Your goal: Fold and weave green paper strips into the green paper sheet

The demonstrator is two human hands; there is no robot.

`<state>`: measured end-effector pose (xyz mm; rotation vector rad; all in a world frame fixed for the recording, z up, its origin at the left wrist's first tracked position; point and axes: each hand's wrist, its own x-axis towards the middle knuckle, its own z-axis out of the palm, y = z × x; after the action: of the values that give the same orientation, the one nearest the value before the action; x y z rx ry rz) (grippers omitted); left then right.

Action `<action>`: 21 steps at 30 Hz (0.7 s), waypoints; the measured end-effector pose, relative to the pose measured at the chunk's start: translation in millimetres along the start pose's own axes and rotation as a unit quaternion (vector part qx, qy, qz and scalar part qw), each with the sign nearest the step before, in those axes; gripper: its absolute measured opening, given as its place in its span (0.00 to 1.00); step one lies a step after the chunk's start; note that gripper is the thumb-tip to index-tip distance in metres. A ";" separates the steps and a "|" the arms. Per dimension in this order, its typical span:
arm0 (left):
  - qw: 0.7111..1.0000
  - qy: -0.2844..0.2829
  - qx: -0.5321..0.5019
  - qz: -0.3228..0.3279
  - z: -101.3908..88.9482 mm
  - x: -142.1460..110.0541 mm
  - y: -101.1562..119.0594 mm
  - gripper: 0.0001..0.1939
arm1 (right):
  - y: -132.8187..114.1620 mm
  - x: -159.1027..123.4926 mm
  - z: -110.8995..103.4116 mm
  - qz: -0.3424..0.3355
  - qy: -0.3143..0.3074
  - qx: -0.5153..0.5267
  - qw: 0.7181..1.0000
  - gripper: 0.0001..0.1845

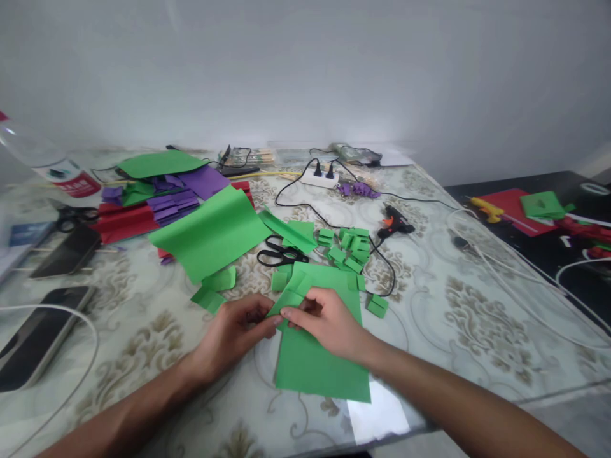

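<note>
Green paper (292, 294) occupies both hands (233, 327) (335, 321); the bottle label (76, 183) is illegible.

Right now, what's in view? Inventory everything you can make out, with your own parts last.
Strip: one, green, held front centre
Sheet: one, green, beneath the strip
Small folded pieces: many, green, right of centre
Loose paper: several, green, left of centre and behind
Scissors: two, black, centre and far left
Power strip: one, white, back centre
Purple paper: several, purple, back left and beside the power strip
Red paper: several, red, back left and far right
Glue gun: one, black and orange, right
Yellow tool: one, yellow, far right
Phones: two, dark, left
Bottle: one, clear, far left
Cables: several, black and white, across the table
Hands: two, bare, on the strip
</note>
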<state>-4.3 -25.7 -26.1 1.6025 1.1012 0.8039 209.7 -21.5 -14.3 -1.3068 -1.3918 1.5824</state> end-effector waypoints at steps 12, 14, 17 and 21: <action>0.998 0.001 -0.062 -0.006 1.8 -5.2 1.0 0.13 | -4.7 -1.8 0.3 -0.010 0.012 0.012 1.000 0.29; 0.999 0.009 -0.048 0.004 1.4 -5.5 0.0 0.11 | -5.5 -1.7 0.3 -0.012 0.013 0.034 0.999 0.27; 0.999 0.031 -0.029 0.031 0.2 -3.8 -2.1 0.08 | -6.5 -1.0 -0.7 -0.022 -0.007 0.088 0.996 0.16; 0.995 0.047 -0.037 0.083 -2.3 0.7 -1.7 0.04 | -7.1 0.5 -4.7 -0.039 -0.052 0.117 0.991 0.16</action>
<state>-6.5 -24.0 -27.1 1.6224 1.0008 1.0284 213.0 -17.9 -7.3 -1.0317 -1.2581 1.7230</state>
